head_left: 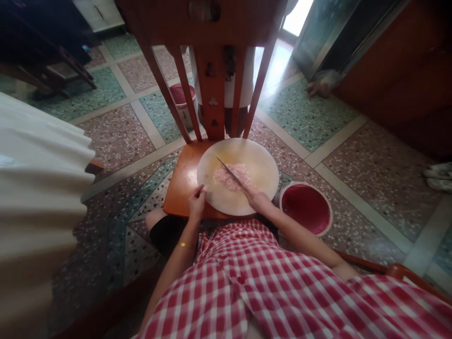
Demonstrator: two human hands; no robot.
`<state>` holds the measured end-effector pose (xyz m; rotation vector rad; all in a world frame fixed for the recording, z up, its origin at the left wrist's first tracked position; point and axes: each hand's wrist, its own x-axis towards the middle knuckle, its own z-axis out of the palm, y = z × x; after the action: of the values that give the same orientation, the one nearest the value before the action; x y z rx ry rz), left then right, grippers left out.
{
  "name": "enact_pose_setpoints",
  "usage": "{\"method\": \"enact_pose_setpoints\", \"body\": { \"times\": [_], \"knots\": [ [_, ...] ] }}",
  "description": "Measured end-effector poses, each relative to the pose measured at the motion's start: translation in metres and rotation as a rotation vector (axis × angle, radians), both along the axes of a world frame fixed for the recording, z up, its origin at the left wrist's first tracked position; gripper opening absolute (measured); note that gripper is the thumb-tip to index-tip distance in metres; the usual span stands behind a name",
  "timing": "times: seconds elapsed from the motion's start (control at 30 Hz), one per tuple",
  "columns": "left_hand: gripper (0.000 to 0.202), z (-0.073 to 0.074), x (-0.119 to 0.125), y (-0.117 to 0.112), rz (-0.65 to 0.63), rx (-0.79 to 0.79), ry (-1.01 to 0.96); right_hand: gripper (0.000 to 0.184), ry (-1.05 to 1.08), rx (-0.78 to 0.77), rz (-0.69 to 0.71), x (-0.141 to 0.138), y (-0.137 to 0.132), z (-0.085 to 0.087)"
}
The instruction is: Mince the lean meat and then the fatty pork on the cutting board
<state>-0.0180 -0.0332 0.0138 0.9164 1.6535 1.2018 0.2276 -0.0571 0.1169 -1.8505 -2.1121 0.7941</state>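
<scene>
A round white cutting board (261, 165) lies on the seat of a wooden chair before me. Finely minced pink meat (226, 178) is spread over its middle. My right hand (259, 201) is closed around the handle of a knife (229, 172), whose blade points away to the upper left and lies across the meat. At the board's near left rim, my left hand (197, 201) is closed, thumb and fingers drawn together at the edge. The underside of that grip is hidden.
The chair (181, 181) has a tall slatted back just beyond the board. A red-lined bucket (306, 209) stands to the right, another bucket (183, 101) behind the chair. A person's legs (238, 120) show through the slats. Pale pleated cloth (38, 188) hangs at left.
</scene>
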Motion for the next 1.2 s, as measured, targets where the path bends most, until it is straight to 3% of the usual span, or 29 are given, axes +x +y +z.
{"method": "enact_pose_setpoints", "body": {
  "times": [0.07, 0.2, 0.3, 0.4, 0.57, 0.67, 0.77, 0.87, 1.03, 1.13, 1.2],
  "knots": [
    [0.039, 0.001, 0.002, 0.003, -0.006, 0.006, 0.008, 0.049, 0.022, 0.022, 0.003, 0.003, 0.003, 0.001],
    [0.040, 0.004, 0.007, 0.008, -0.032, 0.013, 0.029, 0.050, 0.097, 0.208, -0.002, 0.004, 0.000, 0.005],
    [0.039, 0.003, 0.010, 0.008, -0.067, 0.033, 0.081, 0.049, 0.069, 0.110, -0.029, 0.003, -0.003, -0.006],
    [0.034, -0.002, 0.010, 0.004, -0.140, 0.101, 0.229, 0.047, 0.049, 0.003, -0.043, 0.006, -0.004, -0.007],
    [0.030, -0.008, 0.003, 0.006, -0.323, 0.219, 0.557, 0.051, 0.153, 0.225, -0.078, 0.010, -0.003, 0.010],
    [0.026, -0.003, -0.002, 0.019, -0.411, 0.218, 0.654, 0.049, 0.115, 0.125, -0.084, 0.010, -0.005, -0.005],
    [0.026, 0.005, -0.008, 0.042, -0.339, 0.185, 0.708, 0.047, 0.118, 0.018, -0.057, 0.013, -0.005, -0.018],
    [0.030, 0.007, -0.013, 0.069, -0.272, 0.127, 0.764, 0.048, 0.190, 0.069, -0.083, 0.019, -0.003, -0.002],
    [0.030, 0.007, -0.027, 0.100, -0.370, 0.037, 0.801, 0.048, 0.302, 0.143, -0.157, 0.031, -0.006, 0.040],
    [0.029, 0.019, -0.021, 0.105, -0.363, 0.087, 0.777, 0.047, 0.328, 0.126, -0.184, 0.036, -0.009, 0.040],
    [0.027, 0.030, 0.001, 0.103, -0.376, 0.171, 0.739, 0.047, 0.337, 0.133, -0.181, 0.035, -0.011, 0.036]
  ]
}}
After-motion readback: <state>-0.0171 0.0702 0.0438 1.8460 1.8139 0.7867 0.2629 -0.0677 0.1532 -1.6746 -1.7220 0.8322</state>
